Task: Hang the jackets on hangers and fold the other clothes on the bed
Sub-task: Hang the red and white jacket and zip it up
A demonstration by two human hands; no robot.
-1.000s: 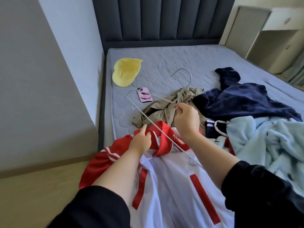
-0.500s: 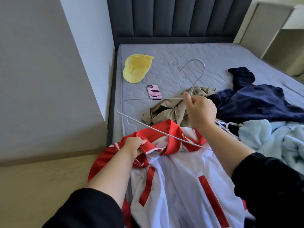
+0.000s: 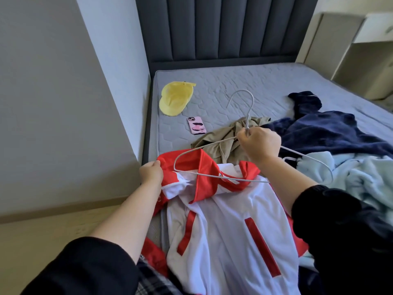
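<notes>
A white and red jacket (image 3: pixel 225 226) lies at the near edge of the bed. My left hand (image 3: pixel 151 171) grips its red collar and shoulder at the left. My right hand (image 3: pixel 259 143) grips a white wire hanger (image 3: pixel 248 111) at the neck below the hook. The hanger's triangle lies over the jacket's collar, its left end by the raised red collar. Behind are a crumpled khaki garment (image 3: pixel 221 143), a navy fleece garment (image 3: pixel 331 133) and a light blue fleece garment (image 3: pixel 361 177).
A yellow cap (image 3: pixel 175 100) and a pink-cased phone (image 3: pixel 196 125) lie on the grey mattress (image 3: pixel 265 81) near the left edge. A dark padded headboard (image 3: pixel 225 28) stands behind. A wall is at the left, a cupboard (image 3: pixel 361 54) at the right.
My right hand has swung the hanger level and lowered it onto the jacket's collar. My left hand has shifted left and lifted the red collar and shoulder.
</notes>
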